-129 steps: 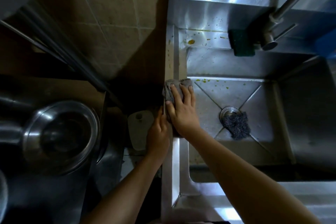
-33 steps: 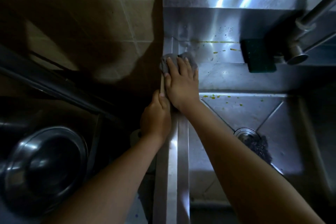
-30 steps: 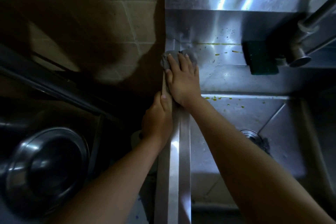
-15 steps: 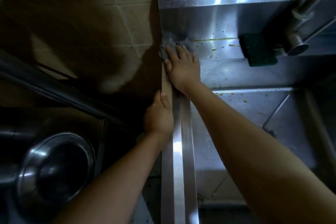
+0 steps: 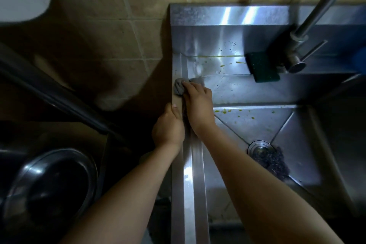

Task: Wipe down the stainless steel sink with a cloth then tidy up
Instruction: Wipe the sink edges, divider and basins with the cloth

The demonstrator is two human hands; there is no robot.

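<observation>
Dim light is falling over a stainless steel sink (image 5: 196, 194) set against a beige tiled wall (image 5: 126, 31), with a round metal bowl (image 5: 49, 184) sitting in shadow low on the left. Nearest, two bare forearms are reaching forward over the sink's left rim. The left hand (image 5: 168, 127) is curling around the outer edge of that rim, fingers wrapped and thumb on top. Just beyond it, touching, the right hand (image 5: 198, 101) is lying flat with fingers spread, pressing a grey cloth (image 5: 179, 87) onto the rim near the sink's back left corner. To the right, a dark scouring pad (image 5: 271, 160) is lying in the basin beside the drain (image 5: 259, 147). Farther back, yellow specks are dotting the ledge, a green sponge (image 5: 261, 67) is resting beneath the faucet (image 5: 297, 45).
</observation>
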